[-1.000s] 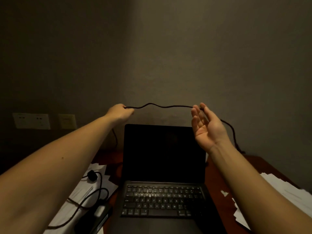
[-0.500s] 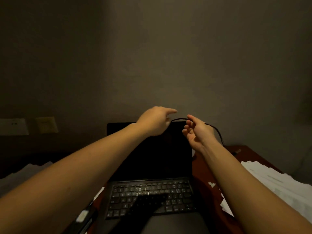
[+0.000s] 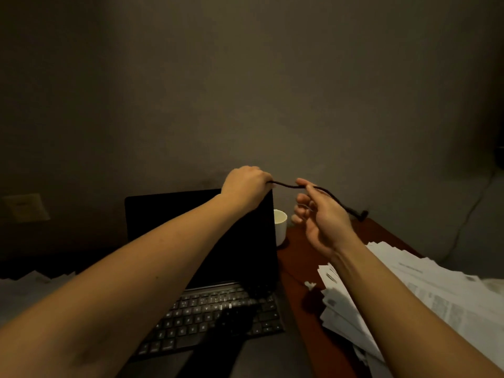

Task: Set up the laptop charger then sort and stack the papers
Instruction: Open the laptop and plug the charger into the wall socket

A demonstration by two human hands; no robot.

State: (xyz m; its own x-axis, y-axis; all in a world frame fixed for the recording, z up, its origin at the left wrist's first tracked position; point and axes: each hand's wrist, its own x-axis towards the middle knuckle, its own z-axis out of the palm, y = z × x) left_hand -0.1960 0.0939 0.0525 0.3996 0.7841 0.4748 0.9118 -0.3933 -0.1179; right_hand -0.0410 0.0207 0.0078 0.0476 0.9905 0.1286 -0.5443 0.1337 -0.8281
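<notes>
A thin black charger cable (image 3: 285, 184) runs in the air above the open black laptop (image 3: 201, 241). My left hand (image 3: 246, 186) grips the cable in a fist at the laptop lid's top right corner. My right hand (image 3: 319, 214) is just to its right, palm up; the cable lies over its raised forefinger while the other fingers curl loosely. The cable's free end (image 3: 361, 214) with a small dark plug hangs behind my right hand. A messy heap of white papers (image 3: 436, 290) lies at the right of the desk.
A white cup (image 3: 280, 225) stands behind the laptop's right edge on the red-brown desk (image 3: 297, 257). More papers (image 3: 24, 285) show dimly at the left. A wall socket plate (image 3: 23, 207) sits on the left wall. A small paper scrap (image 3: 310, 285) lies beside the laptop.
My view has swung to the right. Both hands came closer together, so the stretch of cable between them is much shorter, and the cable's plug end now hangs just past my right hand.
</notes>
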